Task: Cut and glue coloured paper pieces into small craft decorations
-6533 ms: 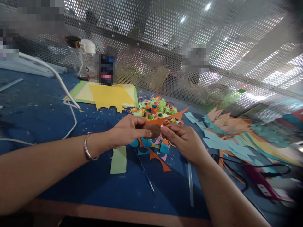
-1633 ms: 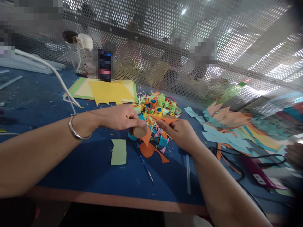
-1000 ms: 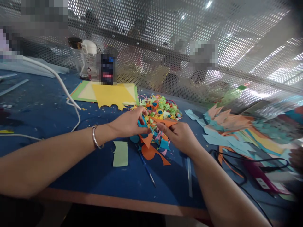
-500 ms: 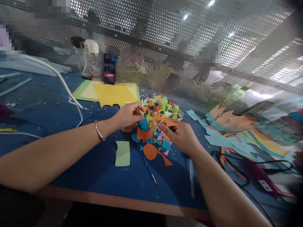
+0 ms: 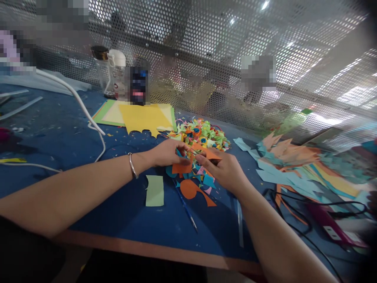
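My left hand (image 5: 171, 153), with a metal bangle on the wrist, is closed in a pinch at the front of a heap of paper scraps (image 5: 210, 137). A bit of blue paper shows at its fingers, but what they grip is hidden. Close on the right, my right hand (image 5: 222, 167) pinches a piece of orange paper (image 5: 203, 148). Something thin lies between the two sets of fingertips, too small to name. Below the hands are an orange paper cutout (image 5: 188, 189), a blue pen (image 5: 188, 212) and a pale green paper piece (image 5: 154, 191).
Behind my left hand lies a stack of coloured sheets with a yellow one (image 5: 144, 116) on top. Bottles (image 5: 118, 74) stand by a perforated metal screen (image 5: 191, 67). Cut paper (image 5: 282, 169), black cables and a magenta device (image 5: 326, 224) are at right; a white cable (image 5: 70, 90) crosses the left.
My left hand has moved slightly right and down, closer to my right hand, and now covers most of the blue paper. My right hand stays nearly in place.
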The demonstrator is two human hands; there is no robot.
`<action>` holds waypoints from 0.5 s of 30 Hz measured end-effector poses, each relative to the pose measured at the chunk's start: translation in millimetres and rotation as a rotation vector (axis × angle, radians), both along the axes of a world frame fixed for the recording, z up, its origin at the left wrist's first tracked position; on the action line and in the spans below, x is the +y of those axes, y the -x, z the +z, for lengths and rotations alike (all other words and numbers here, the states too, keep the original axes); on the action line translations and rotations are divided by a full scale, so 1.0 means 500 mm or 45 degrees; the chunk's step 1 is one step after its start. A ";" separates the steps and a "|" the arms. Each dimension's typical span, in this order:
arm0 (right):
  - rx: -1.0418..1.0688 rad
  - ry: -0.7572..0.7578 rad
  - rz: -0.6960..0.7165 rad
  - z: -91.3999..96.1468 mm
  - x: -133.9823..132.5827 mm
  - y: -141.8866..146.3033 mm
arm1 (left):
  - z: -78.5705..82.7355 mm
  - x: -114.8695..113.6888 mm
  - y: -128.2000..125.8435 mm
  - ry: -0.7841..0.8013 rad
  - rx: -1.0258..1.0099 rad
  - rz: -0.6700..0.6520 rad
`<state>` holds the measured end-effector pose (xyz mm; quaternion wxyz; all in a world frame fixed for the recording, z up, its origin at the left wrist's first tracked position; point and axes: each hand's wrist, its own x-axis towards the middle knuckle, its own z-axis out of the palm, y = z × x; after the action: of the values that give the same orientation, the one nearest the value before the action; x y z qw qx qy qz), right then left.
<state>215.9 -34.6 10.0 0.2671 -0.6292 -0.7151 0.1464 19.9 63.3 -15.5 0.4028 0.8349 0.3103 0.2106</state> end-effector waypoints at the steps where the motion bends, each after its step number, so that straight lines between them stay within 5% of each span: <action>1: -0.003 -0.012 0.002 0.000 0.000 0.001 | 0.000 -0.001 -0.001 -0.016 0.044 -0.019; 15: 0.009 0.063 -0.071 0.001 0.001 -0.006 | 0.030 -0.001 0.029 0.118 -0.084 0.115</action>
<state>218.7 -34.0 10.3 0.2580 -0.6548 -0.6924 0.1589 5.2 63.0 -0.5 0.4412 0.7931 0.3436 0.2413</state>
